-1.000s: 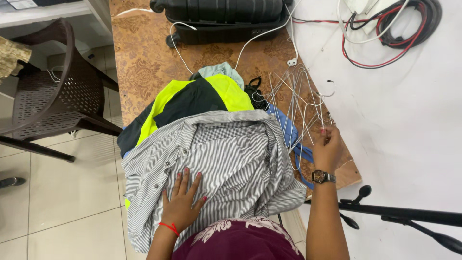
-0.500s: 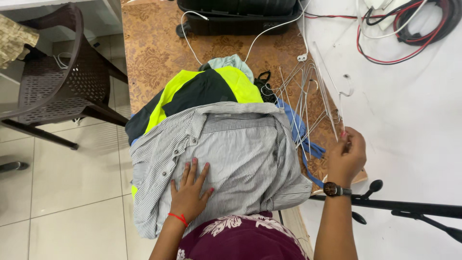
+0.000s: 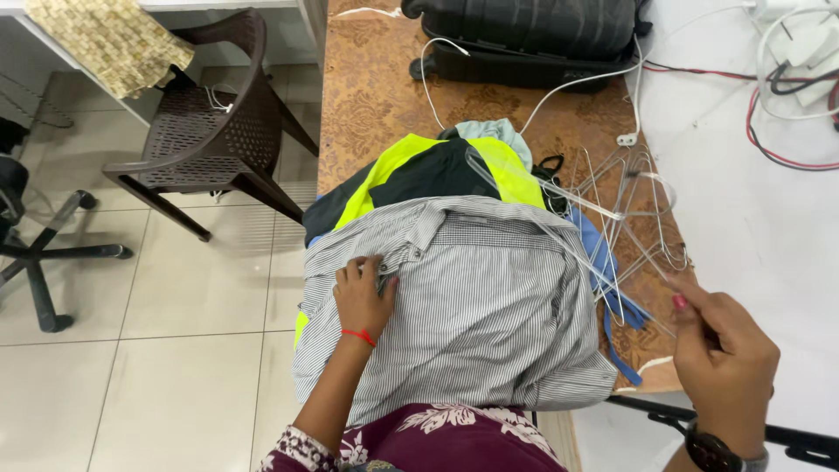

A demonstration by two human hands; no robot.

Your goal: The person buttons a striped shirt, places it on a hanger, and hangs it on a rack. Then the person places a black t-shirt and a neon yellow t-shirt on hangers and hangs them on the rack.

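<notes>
Left hand (image 3: 364,295) clenched on placket of striped shirt (image 3: 489,297). Right hand (image 3: 724,350) pinches clear hanger (image 3: 559,194), lifted across clothes pile; spare hangers (image 3: 642,201) beside.

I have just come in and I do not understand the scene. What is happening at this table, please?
A person stands at a patterned table with a pile of clothes. The left hand grips the placket of a grey striped shirt lying on top. The right hand holds a clear hanger out over the shirt. More wire hangers lie beside the pile, with a dark suitcase behind.
</notes>
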